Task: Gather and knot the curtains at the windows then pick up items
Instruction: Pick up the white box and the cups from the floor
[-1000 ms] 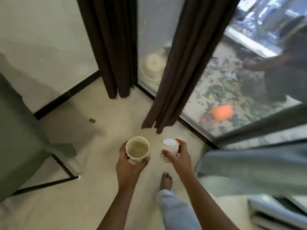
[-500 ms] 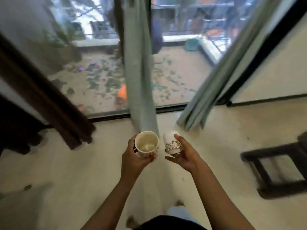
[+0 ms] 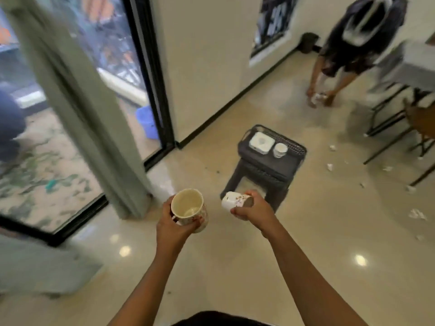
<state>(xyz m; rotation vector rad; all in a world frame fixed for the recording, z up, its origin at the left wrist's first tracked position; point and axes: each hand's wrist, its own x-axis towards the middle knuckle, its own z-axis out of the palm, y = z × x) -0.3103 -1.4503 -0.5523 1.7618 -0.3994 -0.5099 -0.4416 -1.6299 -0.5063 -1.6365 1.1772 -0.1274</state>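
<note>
My left hand (image 3: 173, 228) grips a cream mug (image 3: 188, 207) with a floral print, held upright with its mouth facing up. My right hand (image 3: 254, 209) holds a second white floral cup (image 3: 235, 200) tipped on its side, its base pointing left. Both are held out in front of me at waist height above the glossy floor. A grey-green curtain (image 3: 77, 107) hangs loose at the glass window on the left, reaching the floor just left of my left hand.
A black stool (image 3: 266, 170) stands just beyond my right hand, carrying a white square dish (image 3: 261, 142) and a small cup (image 3: 280, 150). A person (image 3: 348, 50) bends to the floor at far right. Chairs (image 3: 400, 128) and scattered paper scraps (image 3: 416, 214) lie right.
My view has swung right from the window to the room with the stool. Both hands keep their cups; the right cup has tipped further onto its side.
</note>
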